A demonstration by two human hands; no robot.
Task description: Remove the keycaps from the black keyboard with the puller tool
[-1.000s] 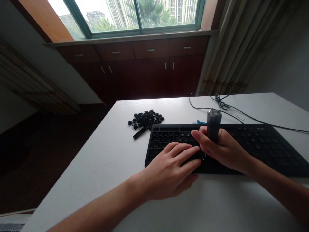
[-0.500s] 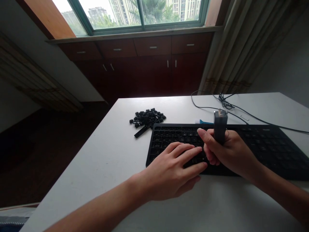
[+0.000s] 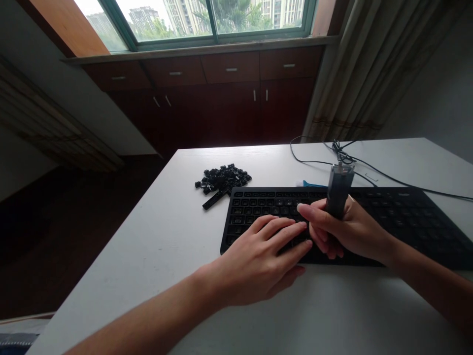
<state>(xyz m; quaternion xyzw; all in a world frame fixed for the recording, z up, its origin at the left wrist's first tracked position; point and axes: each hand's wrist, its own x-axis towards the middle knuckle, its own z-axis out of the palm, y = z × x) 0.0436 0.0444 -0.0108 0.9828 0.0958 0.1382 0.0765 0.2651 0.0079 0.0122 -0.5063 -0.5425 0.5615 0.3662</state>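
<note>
A black keyboard [image 3: 399, 217] lies across the white table [image 3: 166, 246]. My left hand [image 3: 258, 264] rests flat on its lower left keys, fingers stretched out and holding nothing. My right hand [image 3: 347, 231] is closed around a dark grey upright tool [image 3: 338, 190] with a metal top, its lower end down at the keys just right of my left fingertips. A pile of loose black keycaps [image 3: 221, 180] lies on the table to the left of the keyboard's far corner.
A black cable [image 3: 369, 170] loops over the table behind the keyboard. A small blue-handled brush [image 3: 310, 184] lies at the keyboard's far edge. Brown cabinets [image 3: 229, 98] under a window stand beyond the table, curtains at the right.
My right hand with the tool has shifted slightly right and the tool now leans to the right. My left hand stays on the keys.
</note>
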